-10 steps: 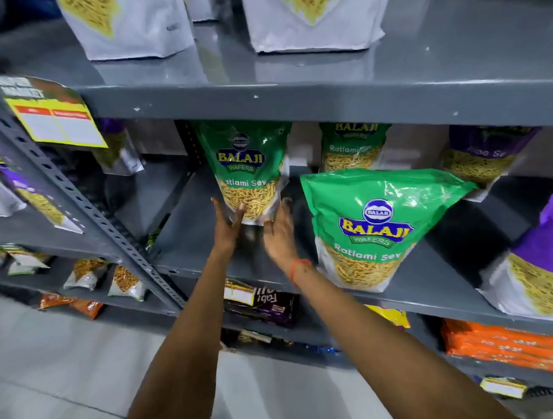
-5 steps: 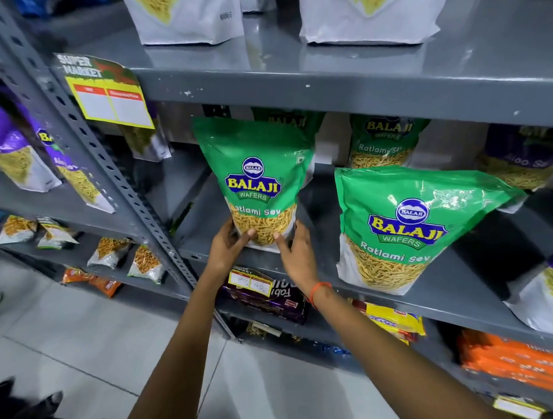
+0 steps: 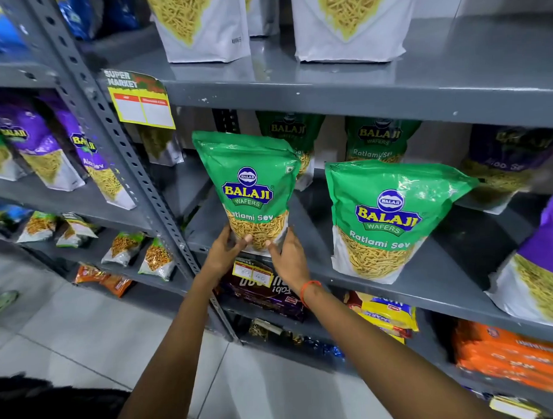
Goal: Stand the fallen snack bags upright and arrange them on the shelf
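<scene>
A green Balaji Ratlami Sev bag (image 3: 247,185) stands upright at the front edge of the grey middle shelf (image 3: 406,286). My left hand (image 3: 222,253) grips its lower left corner and my right hand (image 3: 288,256) its lower right corner. A second green Ratlami Sev bag (image 3: 385,218) stands upright to the right, near the shelf front. Two more green bags (image 3: 379,140) stand at the back of the same shelf, one partly hidden behind the held bag.
A purple bag (image 3: 543,256) stands at the far right, another purple bag (image 3: 502,163) behind it. A yellow price sign (image 3: 140,104) hangs from the upper shelf. White bags (image 3: 350,21) stand above. A perforated upright post (image 3: 132,170) divides the shelving. Packets fill the lower shelves.
The green bag in my hands has come forward from the back of the shelf to its front edge, staying upright. Both hands now grip its bottom corners.
</scene>
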